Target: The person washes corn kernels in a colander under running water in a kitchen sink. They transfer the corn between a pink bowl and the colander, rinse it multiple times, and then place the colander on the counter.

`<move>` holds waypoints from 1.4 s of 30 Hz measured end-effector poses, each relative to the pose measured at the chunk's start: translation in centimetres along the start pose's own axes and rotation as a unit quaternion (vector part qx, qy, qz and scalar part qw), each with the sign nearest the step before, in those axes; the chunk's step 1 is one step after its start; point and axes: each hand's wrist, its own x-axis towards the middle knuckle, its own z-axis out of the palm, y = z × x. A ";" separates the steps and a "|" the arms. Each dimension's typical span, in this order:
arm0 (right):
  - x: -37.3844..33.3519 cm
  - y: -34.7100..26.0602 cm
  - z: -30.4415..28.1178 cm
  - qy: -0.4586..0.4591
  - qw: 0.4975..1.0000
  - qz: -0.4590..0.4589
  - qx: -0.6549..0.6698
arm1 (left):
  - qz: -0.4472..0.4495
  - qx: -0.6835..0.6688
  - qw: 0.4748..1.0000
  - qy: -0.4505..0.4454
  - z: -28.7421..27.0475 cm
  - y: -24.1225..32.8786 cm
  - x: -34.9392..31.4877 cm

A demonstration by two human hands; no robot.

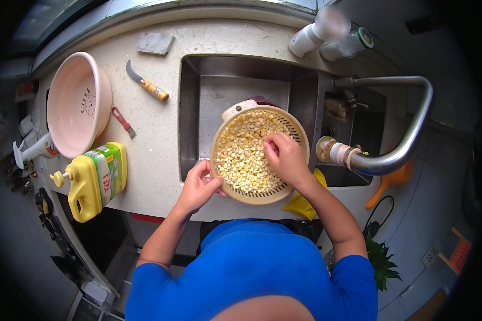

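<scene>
Head view: corn kernels (243, 155) fill our colander (258, 199), sink (219, 92) beneath; our left hand (197, 187) grips the colander's left rim, probably for steadiness; our right hand (286, 158) bunches inside the colander's right, its grip hidden.

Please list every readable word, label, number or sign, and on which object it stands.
I copy out no wording, only where print stands.
Pink basin: dark lettering beside an animal drawing.
Yellow pump jug: characters on its green-and-white label; the small print is unreadable.
White bottle: too blurred to tell.
</scene>
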 end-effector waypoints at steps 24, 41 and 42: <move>1.9 -1.4 0.9 0.047 0.992 -0.086 -0.081 | 0.002 -0.018 1.000 0.001 0.5 -0.1 -0.7; 0.9 10.5 1.1 0.144 0.909 0.158 0.357 | -0.003 -0.025 0.995 0.092 -1.9 0.6 -1.2; 0.9 11.9 2.5 0.122 0.922 0.178 0.321 | -0.006 -0.033 0.995 0.099 -2.1 0.7 -1.3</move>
